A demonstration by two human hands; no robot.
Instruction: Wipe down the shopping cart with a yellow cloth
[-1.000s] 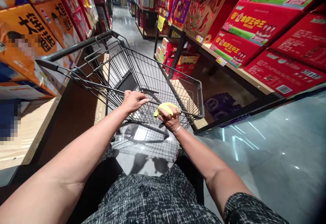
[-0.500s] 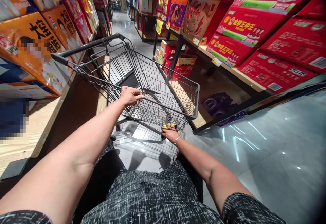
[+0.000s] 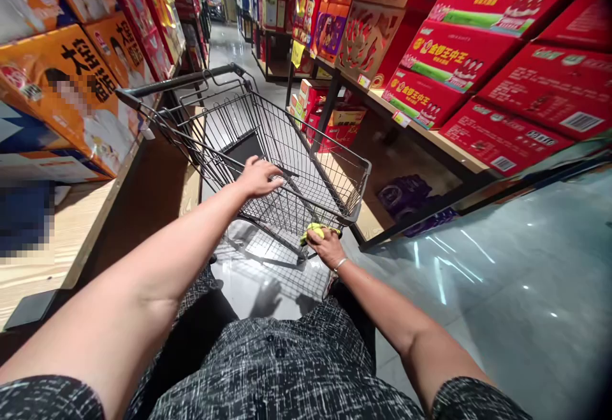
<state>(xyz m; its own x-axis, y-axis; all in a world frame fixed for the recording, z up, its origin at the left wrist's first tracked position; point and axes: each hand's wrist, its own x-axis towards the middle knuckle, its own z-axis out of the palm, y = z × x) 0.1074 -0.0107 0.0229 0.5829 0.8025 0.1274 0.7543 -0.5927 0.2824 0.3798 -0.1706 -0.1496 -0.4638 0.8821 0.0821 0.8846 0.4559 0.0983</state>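
While the yellow cloth [image 3: 316, 227] is being clasped at one o'clock by the right hand's [image 3: 329, 249] curled fingers, the shopping cart [image 3: 167, 82] is seemingly being wiped low on its near side. Light, even pressure is probably being called for. Beyond, at twelve o'clock, the left hand's [image 3: 258, 178] half-open fingers are being held over the cart, no grip showing.
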